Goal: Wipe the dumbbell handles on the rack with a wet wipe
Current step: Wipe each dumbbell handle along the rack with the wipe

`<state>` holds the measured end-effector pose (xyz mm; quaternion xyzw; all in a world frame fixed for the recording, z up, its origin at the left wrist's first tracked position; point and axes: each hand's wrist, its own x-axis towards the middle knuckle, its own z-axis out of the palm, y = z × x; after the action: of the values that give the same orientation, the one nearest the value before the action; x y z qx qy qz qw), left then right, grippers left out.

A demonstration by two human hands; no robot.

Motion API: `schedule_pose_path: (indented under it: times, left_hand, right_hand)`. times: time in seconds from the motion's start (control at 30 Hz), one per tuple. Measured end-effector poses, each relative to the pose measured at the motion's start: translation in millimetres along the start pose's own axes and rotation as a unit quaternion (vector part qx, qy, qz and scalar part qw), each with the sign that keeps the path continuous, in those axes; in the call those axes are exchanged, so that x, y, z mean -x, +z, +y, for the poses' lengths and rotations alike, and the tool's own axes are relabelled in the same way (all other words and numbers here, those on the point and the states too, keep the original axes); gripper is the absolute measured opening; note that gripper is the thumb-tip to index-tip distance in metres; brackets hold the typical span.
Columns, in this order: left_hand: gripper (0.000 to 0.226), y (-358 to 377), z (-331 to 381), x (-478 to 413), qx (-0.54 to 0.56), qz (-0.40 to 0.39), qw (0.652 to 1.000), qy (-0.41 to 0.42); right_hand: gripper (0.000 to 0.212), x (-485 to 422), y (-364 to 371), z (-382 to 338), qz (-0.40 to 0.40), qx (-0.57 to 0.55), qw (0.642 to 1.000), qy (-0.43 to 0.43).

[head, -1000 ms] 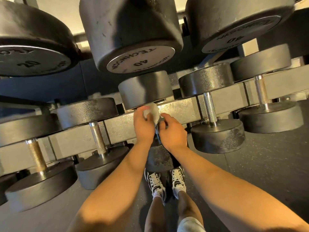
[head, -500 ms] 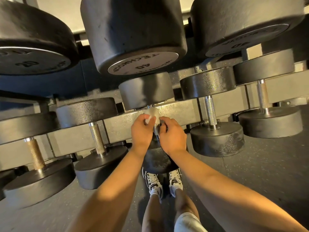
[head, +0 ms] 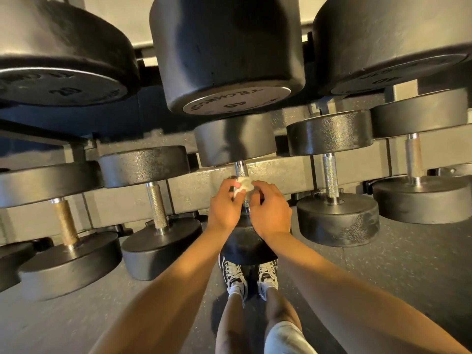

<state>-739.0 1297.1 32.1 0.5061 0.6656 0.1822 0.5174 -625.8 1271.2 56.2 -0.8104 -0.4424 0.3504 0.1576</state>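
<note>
the left hand (head: pixel 224 208) and right hand (head: pixel 270 212) pinch the wet wipe (head: pixel 242 186) round the middle handle (head: pixel 241 168) at the front edge of the rack (head: pixel 194 190). the wipe is bunched small, so it may slip off and miss the top part.

Your hands meet on the middle dumbbell handle (head: pixel 241 168).
Your left hand (head: pixel 224 208) and right hand (head: pixel 270 210) pinch a crumpled wet wipe (head: pixel 242 186) against it, bare knurled steel showing just above.

A gym: tiered rack (head: pixel 281 172) of black dumbbells (head: pixel 334 180), "40" weight markings, speckled rubber floor (head: pixel 408 264).
</note>
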Motion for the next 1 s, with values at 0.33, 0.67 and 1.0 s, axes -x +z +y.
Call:
schedule_pose_path:
  times: [0.33, 0.67, 1.0]
  left_hand:
    - [0.01, 14.5, 22.9, -13.9, 0.072, 0.07, 0.995, -0.001]
    - [0.019, 1.4, 10.7, -8.5, 0.008, 0.013, 1.0, 0.001]
    - [0.017, 14.1, 16.0, -2.9, 0.012, 0.037, 0.999, -0.019]
  right_hand:
    - [0.034, 0.7, -1.0, -0.3, 0.009, 0.0, 1.0, -0.006]
    - [0.033, 2.1, -3.2, -1.6, 0.006, -0.002, 1.0, 0.002]
    - [0.034, 2.9, -6.6, -4.6, -0.003, -0.001, 1.0, 0.004]
